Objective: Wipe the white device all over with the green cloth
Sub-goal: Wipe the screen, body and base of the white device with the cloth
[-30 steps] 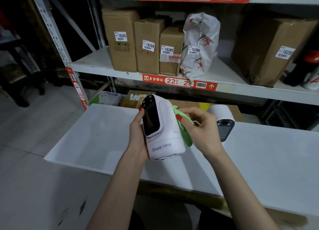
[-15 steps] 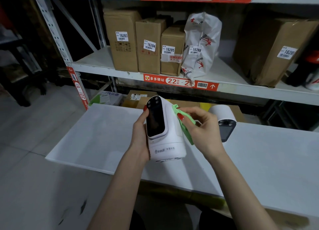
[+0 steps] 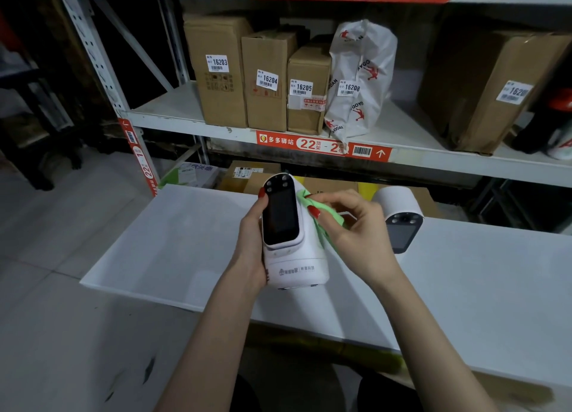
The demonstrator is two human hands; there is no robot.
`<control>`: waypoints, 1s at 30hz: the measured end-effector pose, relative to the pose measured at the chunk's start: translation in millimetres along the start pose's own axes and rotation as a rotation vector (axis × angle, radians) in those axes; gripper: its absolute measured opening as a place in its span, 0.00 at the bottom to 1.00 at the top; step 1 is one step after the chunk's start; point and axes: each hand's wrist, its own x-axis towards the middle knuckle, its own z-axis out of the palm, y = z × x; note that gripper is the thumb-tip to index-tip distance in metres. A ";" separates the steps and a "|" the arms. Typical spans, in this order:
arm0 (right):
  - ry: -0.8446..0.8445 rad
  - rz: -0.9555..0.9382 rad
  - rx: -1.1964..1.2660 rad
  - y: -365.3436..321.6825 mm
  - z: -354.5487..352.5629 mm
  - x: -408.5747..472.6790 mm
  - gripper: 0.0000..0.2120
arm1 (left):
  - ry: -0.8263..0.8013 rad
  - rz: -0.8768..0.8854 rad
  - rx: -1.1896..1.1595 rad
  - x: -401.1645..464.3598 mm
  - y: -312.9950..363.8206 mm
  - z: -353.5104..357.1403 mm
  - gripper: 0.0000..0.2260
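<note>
While your left hand point(image 3: 252, 244) grips the white device point(image 3: 292, 235) from its 9 o'clock side, thumb tip up by the top of the dark screen, the device sits upright above the white table point(image 3: 464, 303), roughly centre frame, screen facing you. Can't tell if its base touches the table or is held just off it.

Your right hand point(image 3: 356, 229) is curled round the green cloth point(image 3: 328, 213), pinching it and pressing it on the device's 3 o'clock flank, up near the top edge of the screen bezel.

Versus half a second back: the cloth contact has shifted higher and closer to the front face, and your right fingers are now more spread over the cloth. The device is turned slightly more toward you and stands straighter. Left-hand grip unchanged.

A second white device point(image 3: 400, 216) lies on the table at 3 o'clock of your right hand, just beside it, dark face toward you. At 12 o'clock, the shelf point(image 3: 173, 108) carries cardboard boxes point(image 3: 244, 71) labelled 16203–16205 and a white bag point(image 3: 362, 80) labelled 16208.
</note>
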 end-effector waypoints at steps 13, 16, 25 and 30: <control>-0.256 0.073 0.045 -5.1 -9.8 -2.6 0.08 | 0.075 -0.002 -0.068 5.6 -0.7 -7.2 0.25; -0.222 0.055 0.039 -4.0 -6.7 -2.3 0.08 | 0.071 0.005 -0.094 8.6 -1.1 -9.2 0.25; -0.316 0.051 0.007 -5.4 -11.6 -0.6 0.09 | 0.080 0.017 -0.160 15.3 -3.2 -13.4 0.27; -0.336 0.059 0.024 -6.2 -12.3 -1.1 0.08 | 0.094 0.031 -0.183 17.7 -3.5 -15.5 0.26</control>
